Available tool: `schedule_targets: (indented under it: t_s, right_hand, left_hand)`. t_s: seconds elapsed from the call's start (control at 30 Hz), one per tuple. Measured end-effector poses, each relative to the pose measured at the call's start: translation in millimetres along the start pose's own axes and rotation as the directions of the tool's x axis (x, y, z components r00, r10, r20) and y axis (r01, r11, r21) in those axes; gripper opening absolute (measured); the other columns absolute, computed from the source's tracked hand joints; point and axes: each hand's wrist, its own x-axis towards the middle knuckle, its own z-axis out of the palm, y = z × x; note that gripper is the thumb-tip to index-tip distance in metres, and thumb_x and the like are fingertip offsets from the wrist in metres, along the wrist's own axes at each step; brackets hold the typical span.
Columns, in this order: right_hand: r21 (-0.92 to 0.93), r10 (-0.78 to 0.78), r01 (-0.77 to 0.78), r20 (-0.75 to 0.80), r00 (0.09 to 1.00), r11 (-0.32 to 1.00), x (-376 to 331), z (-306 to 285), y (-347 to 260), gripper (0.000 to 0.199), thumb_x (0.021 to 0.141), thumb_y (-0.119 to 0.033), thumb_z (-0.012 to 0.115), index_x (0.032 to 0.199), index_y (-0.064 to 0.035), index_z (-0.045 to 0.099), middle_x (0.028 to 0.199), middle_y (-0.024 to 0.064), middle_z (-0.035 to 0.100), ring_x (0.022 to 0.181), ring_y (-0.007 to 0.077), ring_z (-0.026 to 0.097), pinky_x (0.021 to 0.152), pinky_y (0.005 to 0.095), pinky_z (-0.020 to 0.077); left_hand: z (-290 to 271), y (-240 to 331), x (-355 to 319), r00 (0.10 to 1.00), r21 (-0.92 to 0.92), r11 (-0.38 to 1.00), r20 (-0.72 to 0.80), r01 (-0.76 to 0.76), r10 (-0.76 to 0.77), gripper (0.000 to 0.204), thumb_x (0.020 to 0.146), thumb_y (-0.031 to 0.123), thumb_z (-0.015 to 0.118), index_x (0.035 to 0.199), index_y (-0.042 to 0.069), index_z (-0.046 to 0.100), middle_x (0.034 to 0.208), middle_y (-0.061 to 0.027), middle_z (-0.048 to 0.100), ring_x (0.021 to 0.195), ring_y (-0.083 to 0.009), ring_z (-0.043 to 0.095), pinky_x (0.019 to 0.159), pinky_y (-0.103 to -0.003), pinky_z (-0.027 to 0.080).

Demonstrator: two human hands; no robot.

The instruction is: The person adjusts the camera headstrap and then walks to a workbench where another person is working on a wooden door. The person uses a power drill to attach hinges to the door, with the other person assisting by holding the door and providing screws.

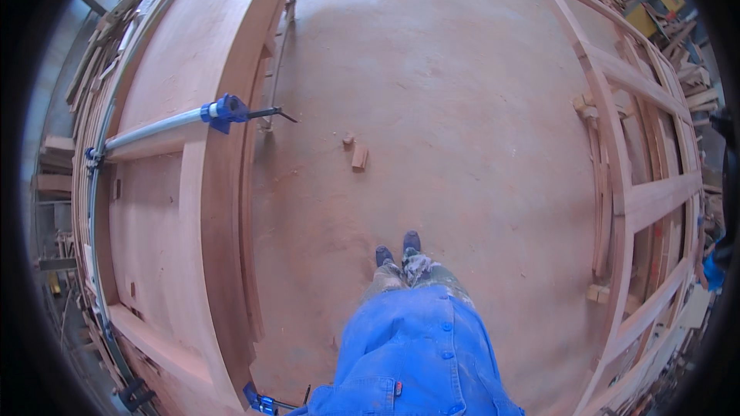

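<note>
Neither of my hands shows; the blue work jacket (416, 347) covers my front at the lower edge. On my left stands a wooden frame (193, 216) of joined boards. Across it lies a pipe clamp (158, 129) with a blue clamp head (227, 111), its dark screw handle sticking out past the frame's right edge. Low on the same frame, close to my jacket, is a second blue clamp head (262, 400), partly cut off by the picture's edge.
At right is another wooden frame (626, 204) with several crosspieces. Small wood offcuts (360, 157) lie on the dusty floor (432, 108) ahead of my shoes (412, 241). Stacked boards (96, 69) line the far left, and a scrap wood pile (697, 77) fills the far right.
</note>
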Motion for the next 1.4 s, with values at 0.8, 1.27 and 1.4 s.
schedule_targets:
  t_s: [0.8,1.27,1.4]
  right_hand:
    - [0.361,-0.002,0.001,0.004,1.000,0.933,41,-2,61,0.016,0.102,-0.023,0.066,0.094,-0.0101,0.065,0.072,-0.0032,0.057,0.054,0.0061,0.047,0.048,0.0237,0.0358]
    - [0.582,-0.231,0.435,-0.393,0.890,0.687,-21,-97,43,0.015,0.100,-0.019,0.070,0.103,-0.0068,0.062,0.074,-0.0005,0.053,0.056,0.0070,0.043,0.046,0.0236,0.0336]
    - [0.378,-0.082,0.149,-0.188,0.979,0.914,-38,-108,87,0.017,0.101,-0.016,0.066,0.106,-0.0007,0.064,0.074,0.0024,0.056,0.052,0.0078,0.042,0.044,0.0250,0.0334]
  left_hand:
    - [-62,-7,-74,0.996,-0.081,0.995,-0.057,0.066,-0.071,0.031,0.100,0.020,0.054,0.097,-0.005,0.073,0.083,-0.0240,0.073,0.072,-0.0374,0.073,0.074,-0.046,0.061]
    - [-73,44,-71,0.992,0.021,1.000,0.124,0.013,-0.015,0.034,0.104,0.018,0.051,0.099,-0.008,0.071,0.082,-0.0251,0.072,0.069,-0.0356,0.073,0.074,-0.044,0.062]
    - [-77,73,-81,0.980,0.035,0.999,0.196,0.014,-0.021,0.034,0.105,0.018,0.050,0.099,-0.009,0.070,0.081,-0.0254,0.072,0.069,-0.0351,0.073,0.074,-0.044,0.062]
